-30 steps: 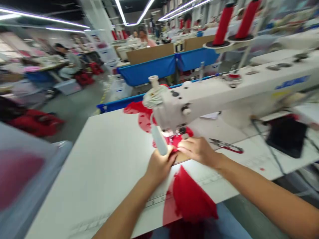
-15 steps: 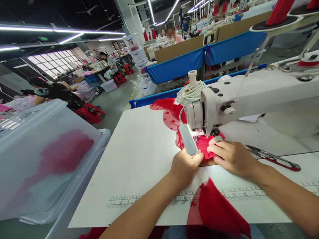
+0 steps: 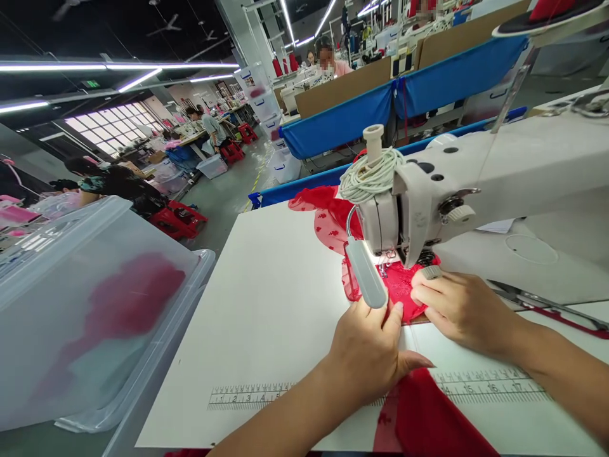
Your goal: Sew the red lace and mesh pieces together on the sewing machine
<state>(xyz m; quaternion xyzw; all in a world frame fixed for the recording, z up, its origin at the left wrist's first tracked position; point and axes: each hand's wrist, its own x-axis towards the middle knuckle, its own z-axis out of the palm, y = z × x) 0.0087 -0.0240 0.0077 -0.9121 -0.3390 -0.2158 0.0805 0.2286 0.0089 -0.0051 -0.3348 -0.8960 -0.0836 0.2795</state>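
Fingers [image 3: 394, 324] on the left hand [image 3: 364, 352] are pretty much straight, thumb sticking well out to the side, so there's a big gap and nothing gripped in it; the fingertips just rest at the near edge of the red fabric [image 3: 399, 285]. From where I'm standing, the right hand [image 3: 469, 311] has its fingers bent, tips on the fabric's right side, but honestly I can't tell if they're pinching it or only pressing down. That fabric lies flat under the needle area of a white sewing machine [image 3: 518, 162], lit up by a stubby grey lamp [image 3: 364, 273] that hangs right over the left fingertips. More red stuff, partly see-through with darker motifs [image 3: 330, 228], is bunched behind on the worktop [image 3: 266, 279], and another red piece [image 3: 438, 416] droops over the near edge, just below the left thumb. Thread snips [image 3: 547, 308] sit to the right, near the right wrist. There's a ruler scale [image 3: 247, 398] along the front, and a cloudy plastic bin [image 3: 118, 317] stands off to the left.
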